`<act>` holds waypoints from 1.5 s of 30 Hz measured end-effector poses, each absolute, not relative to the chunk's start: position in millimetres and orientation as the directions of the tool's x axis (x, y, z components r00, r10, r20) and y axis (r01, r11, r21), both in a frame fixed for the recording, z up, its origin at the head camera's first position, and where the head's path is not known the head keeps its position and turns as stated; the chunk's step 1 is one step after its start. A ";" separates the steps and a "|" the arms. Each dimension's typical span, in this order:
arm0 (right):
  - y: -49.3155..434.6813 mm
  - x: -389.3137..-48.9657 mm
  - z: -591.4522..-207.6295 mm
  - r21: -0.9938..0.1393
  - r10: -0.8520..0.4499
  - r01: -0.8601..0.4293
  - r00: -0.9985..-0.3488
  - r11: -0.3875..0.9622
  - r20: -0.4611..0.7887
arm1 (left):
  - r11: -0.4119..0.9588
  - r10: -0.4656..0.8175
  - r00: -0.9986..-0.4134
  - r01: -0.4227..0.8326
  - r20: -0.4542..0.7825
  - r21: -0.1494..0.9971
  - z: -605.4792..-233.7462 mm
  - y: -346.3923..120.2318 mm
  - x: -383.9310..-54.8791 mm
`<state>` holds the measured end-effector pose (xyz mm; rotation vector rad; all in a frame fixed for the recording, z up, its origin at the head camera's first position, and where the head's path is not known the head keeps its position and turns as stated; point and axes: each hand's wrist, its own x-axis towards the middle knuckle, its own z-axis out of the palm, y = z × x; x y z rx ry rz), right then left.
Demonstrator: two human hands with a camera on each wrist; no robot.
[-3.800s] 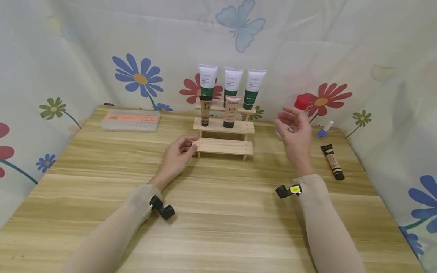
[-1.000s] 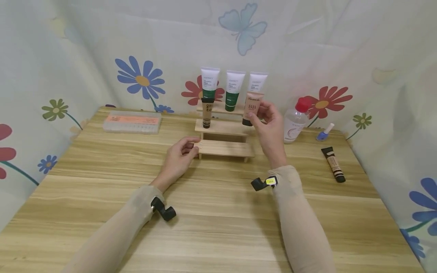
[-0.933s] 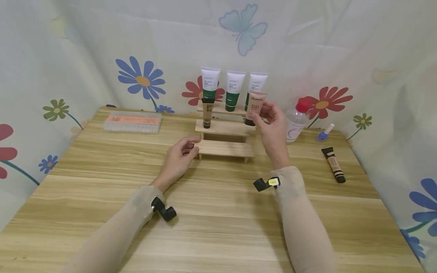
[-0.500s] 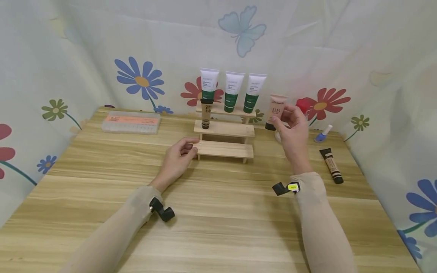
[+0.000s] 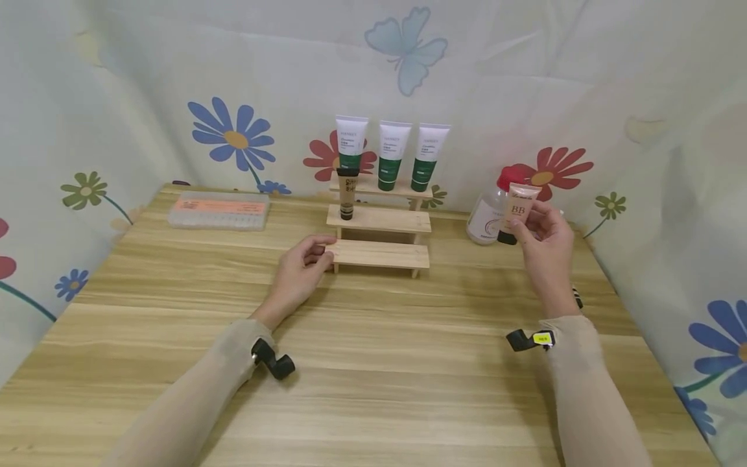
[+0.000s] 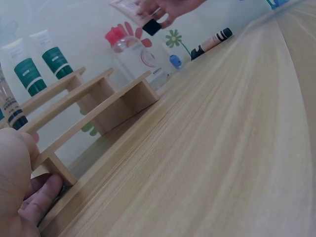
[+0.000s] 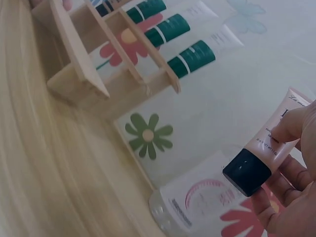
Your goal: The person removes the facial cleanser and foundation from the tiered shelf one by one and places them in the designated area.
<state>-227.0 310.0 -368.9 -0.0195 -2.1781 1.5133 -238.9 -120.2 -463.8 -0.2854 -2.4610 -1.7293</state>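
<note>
My right hand pinches a pink BB cream tube with a black cap, cap down, in the air. In the head view it partly covers a clear bottle with a red cap. My left hand holds the left end of the bottom step of a three-step wooden display stand. On the middle step stands a beige tube with a black cap. Three white-and-green tubes stand along the top step. The left wrist view shows the left fingers by the stand's leg.
A flat clear plastic case with an orange label lies at the back left. At the right, a black-and-beige tube lies on the table beside a blue nail polish bottle. Patterned cloth hangs behind and at the sides.
The BB cream tube stood on the middle step; my right hand, empty earlier, has taken it and carried it right, in front of the red-capped bottle. My left hand stays at the stand.
</note>
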 end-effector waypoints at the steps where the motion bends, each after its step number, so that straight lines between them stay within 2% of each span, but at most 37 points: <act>1: 313.9 -225.6 -371.1 -0.884 0.286 -0.249 -0.881 0.396 0.377 | 0.330 0.085 -0.975 0.223 0.206 0.917 -463.7 -120.7 -238.6; 7: 337.2 -216.0 -385.8 -0.873 0.310 -0.217 -0.875 0.438 0.373 | 0.328 0.084 -0.974 0.227 0.211 0.917 -463.6 -122.2 -238.6; 18: 370.4 -192.0 -413.9 -0.863 0.301 -0.104 -0.911 0.495 0.282 | 0.347 0.096 -0.972 0.233 0.213 0.908 -461.0 -120.3 -240.5; 30: 373.8 -190.9 -438.4 -0.894 0.335 -0.020 -0.923 0.447 0.188 | 0.344 0.086 -0.975 0.223 0.205 0.912 -461.3 -120.5 -238.5; 45: 380.0 -189.4 -454.3 -0.830 0.295 0.000 -0.935 0.557 0.199 | 0.333 0.086 -0.977 0.212 0.194 0.919 -460.2 -120.1 -236.8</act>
